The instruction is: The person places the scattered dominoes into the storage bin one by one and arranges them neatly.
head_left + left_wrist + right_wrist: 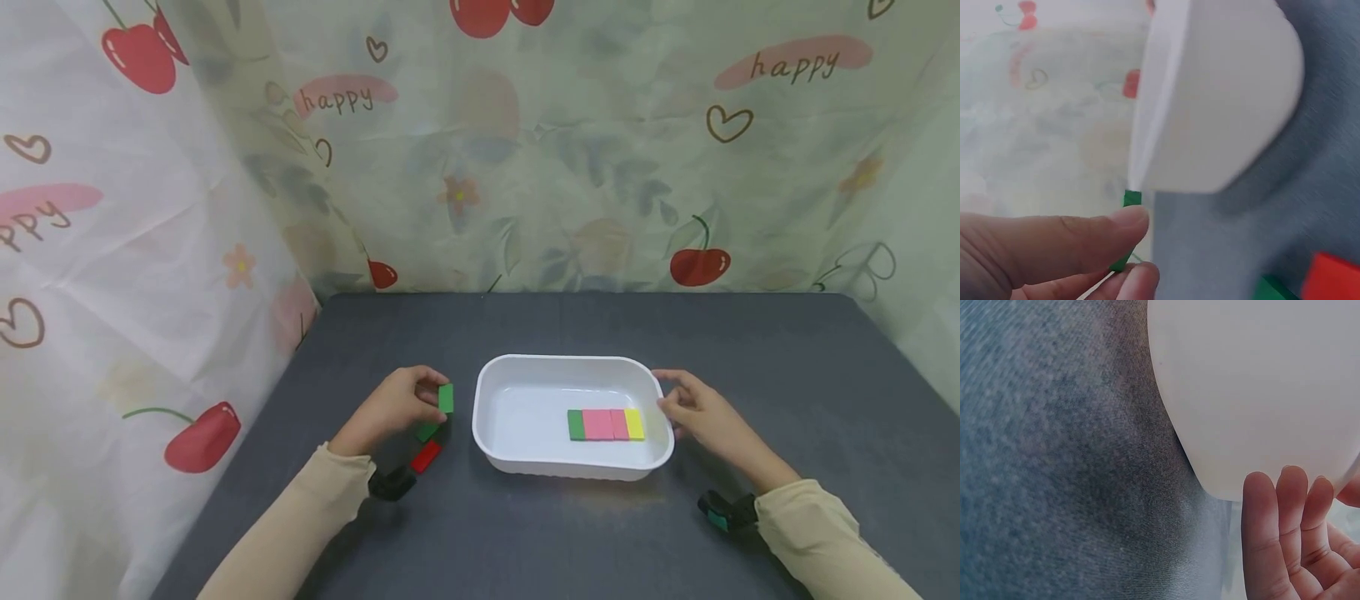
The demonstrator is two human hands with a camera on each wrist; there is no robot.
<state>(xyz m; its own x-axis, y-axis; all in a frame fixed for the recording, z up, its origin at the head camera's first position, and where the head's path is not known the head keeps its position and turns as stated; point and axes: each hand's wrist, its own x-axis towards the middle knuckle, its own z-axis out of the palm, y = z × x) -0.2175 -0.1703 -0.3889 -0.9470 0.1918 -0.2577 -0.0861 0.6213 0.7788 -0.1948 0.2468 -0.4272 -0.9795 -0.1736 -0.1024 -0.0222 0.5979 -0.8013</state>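
My left hand [397, 408] pinches a small green block [446, 398] between thumb and fingertips, left of a white plastic tray [525, 454]. The left wrist view shows the green block [1132, 199] upright in that pinch, its top end close to the tray [1229, 106]. Below this hand lie another green block [427, 432], partly covered, and a red block [426, 457]. At the tray's right end, my right hand [697, 412] holds the rim, with several fingertips against the outer wall [1254, 400]. A green, two pink and a yellow block [634, 424] form a row inside.
The dark grey tabletop [570, 542] lies under everything. A white cloth printed with cherries and hearts [525, 167] hangs behind the table and along its left side. Black bands [393, 483] sit at both wrists.
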